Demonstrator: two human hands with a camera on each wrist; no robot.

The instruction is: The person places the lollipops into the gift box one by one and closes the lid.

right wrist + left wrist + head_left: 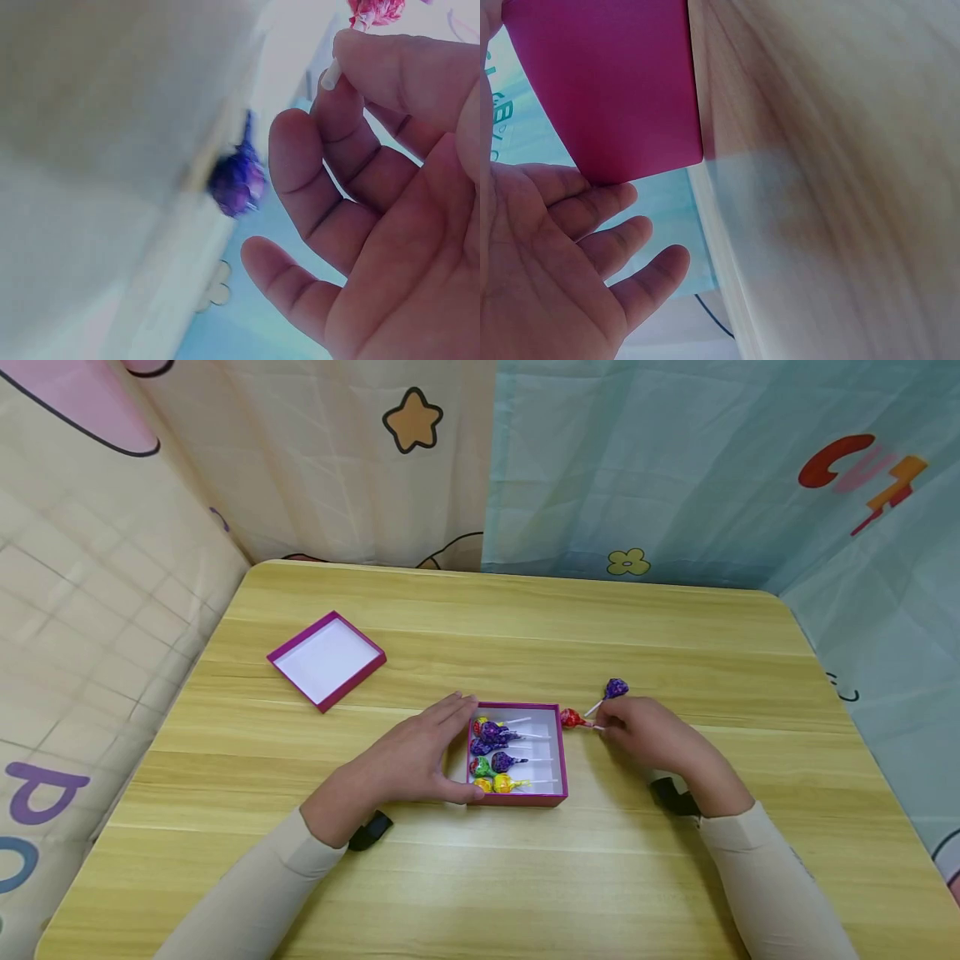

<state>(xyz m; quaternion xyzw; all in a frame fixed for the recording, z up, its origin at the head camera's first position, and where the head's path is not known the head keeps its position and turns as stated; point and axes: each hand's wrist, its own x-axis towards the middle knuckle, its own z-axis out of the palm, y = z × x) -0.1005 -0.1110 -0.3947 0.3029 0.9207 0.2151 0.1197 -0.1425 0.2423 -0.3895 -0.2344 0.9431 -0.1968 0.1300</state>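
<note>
An open magenta box (517,801) with a white inside sits mid-table, several wrapped lollipops lying in it with their sticks toward the right. The purple (504,762), green (481,767) and yellow (508,783) wrappers show. My left hand (420,750) holds the box's left side, thumb at the near corner and fingers at the far one; its outer wall (615,90) fills the left wrist view's top. Between thumb and index finger, my right hand (651,735) pinches the stick of a red lollipop (572,718), whose head is at the box's right rim. A purple lollipop (617,687) lies just beyond that hand.
A matching magenta lid (352,683) lies at the back left, its white inside facing up. The wooden table (480,877) extends around the box. Printed curtains (637,468) hang along the table's back and sides.
</note>
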